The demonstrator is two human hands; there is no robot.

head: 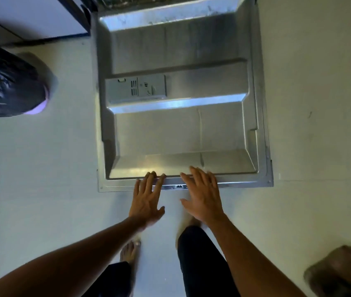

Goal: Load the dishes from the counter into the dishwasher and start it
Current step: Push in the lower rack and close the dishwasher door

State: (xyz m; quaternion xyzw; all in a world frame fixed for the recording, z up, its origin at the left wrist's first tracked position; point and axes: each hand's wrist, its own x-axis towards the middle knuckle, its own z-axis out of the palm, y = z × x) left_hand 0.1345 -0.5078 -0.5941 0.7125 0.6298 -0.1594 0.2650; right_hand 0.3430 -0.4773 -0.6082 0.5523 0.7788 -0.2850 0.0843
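Note:
The dishwasher door (181,129) lies fully open and flat, its steel inner face up, with the grey detergent compartment (136,87) shut on its left side. My left hand (146,200) hovers over the door's near edge with fingers spread, fingertips at the rim. My right hand (204,194) is beside it, also flat and spread, fingers over the same rim. Neither hand holds anything. A latch slot (178,186) shows between them. Only a sliver of the dishwasher's inside (170,1) shows at the top; no dishes are in view.
A black rubbish bag (5,82) sits on the pale floor (41,168) to the left. White cabinet fronts (31,16) stand at the upper left. A brown fuzzy object (339,271) lies at the lower right. My bare feet and dark trousers are below the hands.

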